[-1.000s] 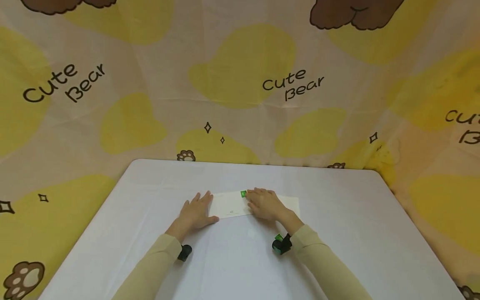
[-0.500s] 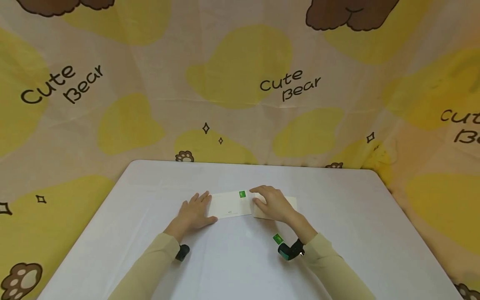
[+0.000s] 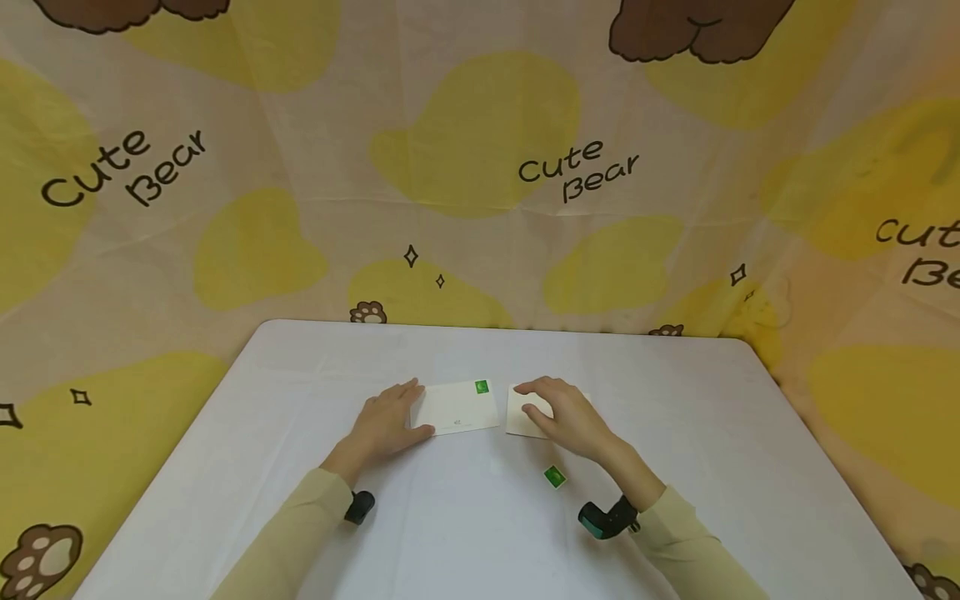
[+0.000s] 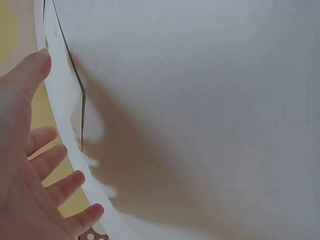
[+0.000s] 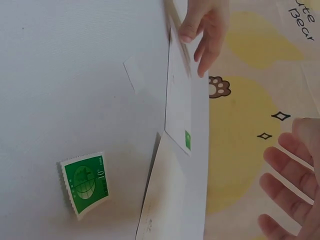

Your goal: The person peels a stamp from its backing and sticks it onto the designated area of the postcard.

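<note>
A white envelope (image 3: 453, 410) with a green stamp (image 3: 482, 387) at its upper right corner lies on the table. My left hand (image 3: 386, 421) is at its left edge, fingers straight and thumb spread along the near corner. A second white envelope (image 3: 525, 425) lies just to the right, a narrow gap between the two. Over it hovers my right hand (image 3: 570, 417), fingers loosely bent, thumb and index finger apart, nothing between them; it partly hides that envelope. A loose green stamp (image 5: 86, 184) with a globe design lies nearer to me, below the second envelope.
A white table (image 3: 450, 533) reaches to a yellow patterned backdrop (image 3: 480, 133). In the right wrist view a small pale scrap (image 5: 133, 74) shows on the table. Black wrist cameras, such as the right one (image 3: 606, 518), sit below both hands.
My right hand has lifted off the stamped envelope's corner and moved right, baring its stamp. The loose stamp now shows whole. The stamped envelope has shifted slightly left, widening the gap.
</note>
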Tool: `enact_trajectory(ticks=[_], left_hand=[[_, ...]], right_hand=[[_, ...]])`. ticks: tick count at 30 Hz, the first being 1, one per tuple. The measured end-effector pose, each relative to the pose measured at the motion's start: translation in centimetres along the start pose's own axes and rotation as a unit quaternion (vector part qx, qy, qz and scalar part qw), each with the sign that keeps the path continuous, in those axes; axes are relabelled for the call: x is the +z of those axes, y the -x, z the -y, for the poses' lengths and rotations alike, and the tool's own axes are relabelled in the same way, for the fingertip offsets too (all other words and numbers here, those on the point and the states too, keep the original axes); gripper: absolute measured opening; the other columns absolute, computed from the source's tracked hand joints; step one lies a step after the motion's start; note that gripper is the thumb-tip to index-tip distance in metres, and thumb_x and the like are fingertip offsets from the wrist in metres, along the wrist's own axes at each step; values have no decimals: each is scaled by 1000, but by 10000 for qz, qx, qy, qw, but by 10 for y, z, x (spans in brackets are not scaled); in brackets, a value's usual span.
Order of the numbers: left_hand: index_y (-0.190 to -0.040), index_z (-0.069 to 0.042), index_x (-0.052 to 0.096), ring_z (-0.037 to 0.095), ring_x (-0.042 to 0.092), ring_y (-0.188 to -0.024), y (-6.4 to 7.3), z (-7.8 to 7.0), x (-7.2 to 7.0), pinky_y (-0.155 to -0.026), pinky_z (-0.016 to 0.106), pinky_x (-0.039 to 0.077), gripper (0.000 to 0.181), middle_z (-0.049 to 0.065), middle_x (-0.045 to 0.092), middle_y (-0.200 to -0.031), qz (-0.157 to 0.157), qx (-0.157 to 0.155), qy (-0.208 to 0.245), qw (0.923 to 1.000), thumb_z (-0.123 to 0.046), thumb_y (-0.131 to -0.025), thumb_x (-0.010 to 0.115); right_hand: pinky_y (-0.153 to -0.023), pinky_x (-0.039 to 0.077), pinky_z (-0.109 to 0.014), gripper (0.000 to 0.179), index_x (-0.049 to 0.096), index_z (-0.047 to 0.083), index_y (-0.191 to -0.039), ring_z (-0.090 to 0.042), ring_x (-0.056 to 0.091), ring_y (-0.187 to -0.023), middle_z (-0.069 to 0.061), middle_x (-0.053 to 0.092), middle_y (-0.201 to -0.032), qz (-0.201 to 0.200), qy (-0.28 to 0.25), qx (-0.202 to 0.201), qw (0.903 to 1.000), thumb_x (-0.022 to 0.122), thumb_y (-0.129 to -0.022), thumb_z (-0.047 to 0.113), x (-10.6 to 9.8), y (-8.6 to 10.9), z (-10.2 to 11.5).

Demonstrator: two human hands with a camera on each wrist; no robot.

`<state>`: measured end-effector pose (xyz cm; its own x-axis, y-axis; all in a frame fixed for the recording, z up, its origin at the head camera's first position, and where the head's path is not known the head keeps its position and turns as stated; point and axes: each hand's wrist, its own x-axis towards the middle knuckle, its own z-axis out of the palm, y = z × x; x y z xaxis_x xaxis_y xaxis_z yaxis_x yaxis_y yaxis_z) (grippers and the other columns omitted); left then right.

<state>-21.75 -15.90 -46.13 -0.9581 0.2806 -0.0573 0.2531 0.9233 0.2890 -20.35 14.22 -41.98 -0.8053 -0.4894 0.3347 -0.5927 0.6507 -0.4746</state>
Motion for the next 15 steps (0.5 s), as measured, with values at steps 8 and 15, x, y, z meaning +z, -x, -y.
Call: enact_trajectory(ticks=[8, 15], left_hand=[[-137, -11, 42, 31, 35, -131, -2, -14, 6, -104, 51, 31, 70, 7, 37, -146, -366, 431, 29, 9984, -45, -81, 65], [-136, -12, 44, 29, 36, -131, -4, -33, 13, -105, 49, 31, 68, 3, 39, -144, -436, 694, 18, 9966, -46, -81, 65]], right_hand=[[-84, 50, -36, 23, 65, 12, -108, -16, 60, -101, 2, 66, -104, -205, 144, -185, 9995, 64, -86, 15, -6, 17, -1], [-80, 51, -33, 23, 66, 14, -105, -13, 60, -95, 5, 66, -99, -482, 438, -346, 9973, 69, -82, 13, -10, 33, -5]])
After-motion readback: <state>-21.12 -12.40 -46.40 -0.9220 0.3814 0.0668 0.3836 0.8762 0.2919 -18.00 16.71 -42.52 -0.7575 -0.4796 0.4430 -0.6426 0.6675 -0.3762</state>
